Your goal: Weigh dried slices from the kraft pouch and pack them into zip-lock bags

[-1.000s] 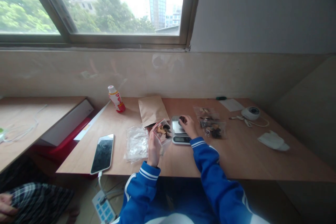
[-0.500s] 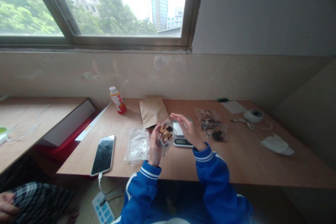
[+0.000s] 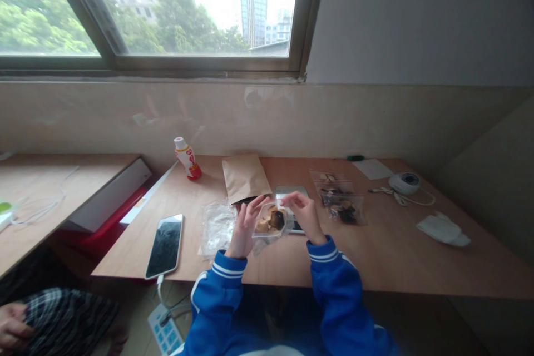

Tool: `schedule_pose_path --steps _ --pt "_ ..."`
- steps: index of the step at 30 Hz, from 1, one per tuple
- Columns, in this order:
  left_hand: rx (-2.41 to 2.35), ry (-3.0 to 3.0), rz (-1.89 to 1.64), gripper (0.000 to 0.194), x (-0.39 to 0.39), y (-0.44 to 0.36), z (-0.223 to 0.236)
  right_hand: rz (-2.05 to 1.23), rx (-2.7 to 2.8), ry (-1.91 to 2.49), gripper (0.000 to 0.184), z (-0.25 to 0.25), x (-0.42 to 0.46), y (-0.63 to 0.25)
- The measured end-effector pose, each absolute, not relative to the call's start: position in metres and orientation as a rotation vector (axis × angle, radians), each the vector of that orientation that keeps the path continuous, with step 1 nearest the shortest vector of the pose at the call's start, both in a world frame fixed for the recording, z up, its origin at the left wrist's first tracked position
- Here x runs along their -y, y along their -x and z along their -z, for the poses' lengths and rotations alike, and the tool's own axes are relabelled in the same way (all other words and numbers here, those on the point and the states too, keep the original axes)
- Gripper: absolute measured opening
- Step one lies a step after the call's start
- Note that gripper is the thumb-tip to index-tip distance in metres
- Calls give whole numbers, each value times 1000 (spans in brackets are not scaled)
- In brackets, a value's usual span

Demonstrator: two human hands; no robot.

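your left hand (image 3: 244, 224) and right hand (image 3: 306, 214) are both pinching the top edge of the clear bag (image 3: 270, 232), held up just in front of the scale (image 3: 291, 192). if that bag's open, a hard tug or a tilt could spill the dried bits (image 3: 271, 220) across the table (image 3: 375, 267).

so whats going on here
A person holds a clear bag of brown pieces, the left hand and right hand both at its top edge, in front of a digital scale. More bags of pieces lie to the right on the table, past a kraft envelope.
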State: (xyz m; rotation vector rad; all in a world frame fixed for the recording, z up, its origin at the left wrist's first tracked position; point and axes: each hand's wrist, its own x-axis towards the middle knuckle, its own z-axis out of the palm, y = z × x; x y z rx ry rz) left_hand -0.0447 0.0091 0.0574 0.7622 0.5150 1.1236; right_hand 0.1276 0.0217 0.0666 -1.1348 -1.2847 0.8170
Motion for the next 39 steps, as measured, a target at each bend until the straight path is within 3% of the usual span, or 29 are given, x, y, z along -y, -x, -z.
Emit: schedule_pose_path --steps 4,11,17,21,30,39 --pt "-436 -1014 -1060 72 -2 60 -67 -701 1069 1191 39 -67 -20 -136" --pt "-798 -1292 -1157 37 7 46 -81 -586 1010 1237 34 -73 -8 -132" --pt "-1122 -1408 -1441 27 11 30 -83 -494 1217 1232 26 -81 4 -119" --pt "-1338 -1190 -1579 38 12 35 -82 -530 1055 1217 33 -82 5 -126" --pt "-1190 -1135 -1519 40 11 35 -85 -913 1040 1022 37 -72 14 -133" --pt "-1055 -1457 -1417 32 19 22 -79 -757 1110 1164 29 -75 18 -115"
